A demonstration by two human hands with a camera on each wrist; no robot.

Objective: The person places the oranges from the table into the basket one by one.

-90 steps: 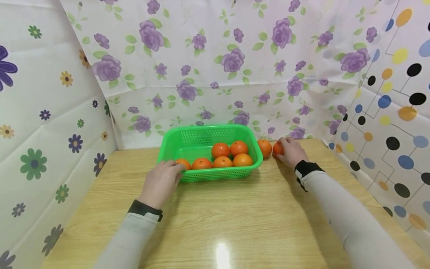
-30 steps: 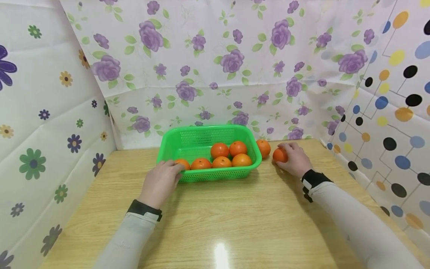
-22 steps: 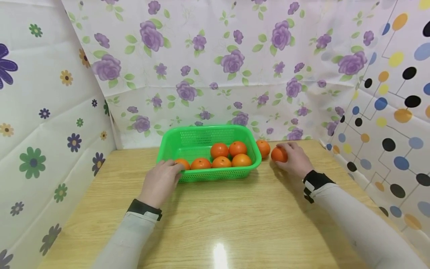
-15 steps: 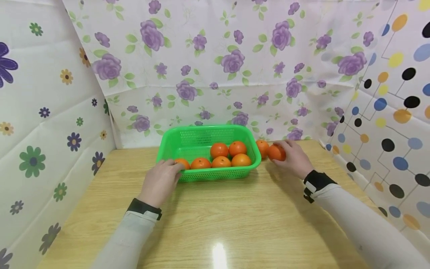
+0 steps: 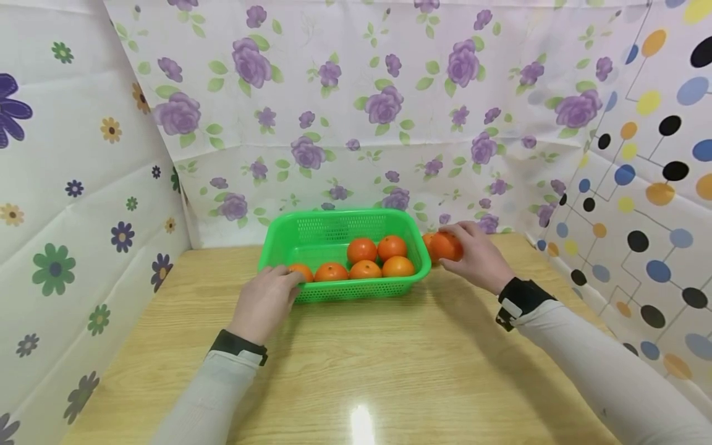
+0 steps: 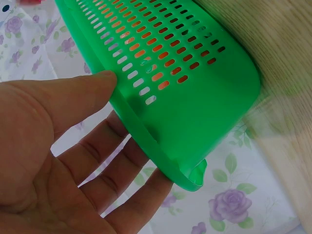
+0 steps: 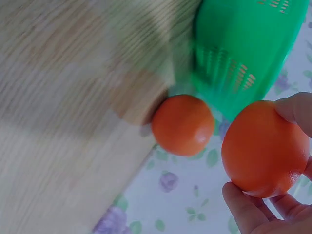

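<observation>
A green perforated plastic basket (image 5: 345, 289) stands near the back of the table, with several oranges (image 5: 361, 251) inside along its front and right. My left hand (image 5: 266, 304) grips its front left rim; in the left wrist view the thumb lies on one side of the rim (image 6: 141, 131) and the fingers on the other. My right hand (image 5: 479, 258) holds an orange (image 7: 265, 148) between thumb and fingers, raised off the table just right of the basket. Another orange (image 7: 183, 125) rests on the table against the basket's right side, partly hidden behind the held one in the head view.
The wooden table (image 5: 334, 358) reaches toward me in front of the basket. A flowered sheet (image 5: 334, 123) hangs right behind it. Patterned sheets also close off the left side (image 5: 67, 216) and the right side (image 5: 639, 216).
My right hand has lifted its orange off the table and carried it left toward the basket, now in front of the other loose orange. The left hand stays on the rim.
</observation>
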